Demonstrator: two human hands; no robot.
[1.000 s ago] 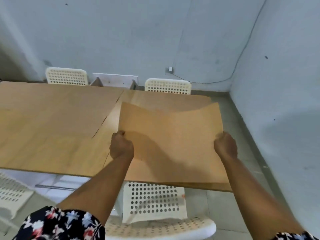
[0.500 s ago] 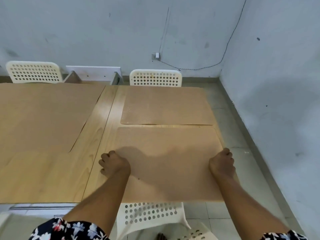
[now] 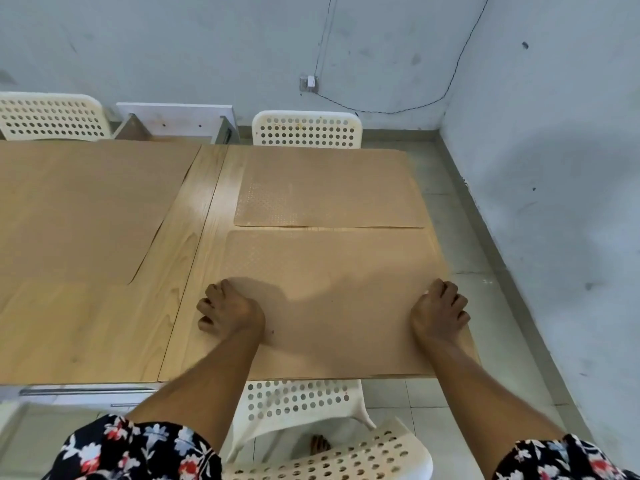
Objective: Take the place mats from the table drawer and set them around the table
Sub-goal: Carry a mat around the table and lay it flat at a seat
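Observation:
A tan place mat (image 3: pixel 339 296) lies flat on the near right end of the wooden table (image 3: pixel 104 341). My left hand (image 3: pixel 228 311) grips its left edge with curled fingers. My right hand (image 3: pixel 438 310) grips its right edge the same way. A second tan mat (image 3: pixel 329 188) lies flat just beyond it, in front of the far chair. A third mat (image 3: pixel 79 209) covers the table's left part. The open white table drawer (image 3: pixel 176 121) sticks out at the far side.
White perforated chairs stand at the far side (image 3: pixel 306 129), far left (image 3: pixel 52 116) and right under me at the near edge (image 3: pixel 301 407). A grey wall (image 3: pixel 554 168) runs close along the right. A metal rail (image 3: pixel 86 391) shows under the near table edge.
The mat I held raised and bent over the table has come down flat at the near right end. My view tilted down, so the second mat behind it shows.

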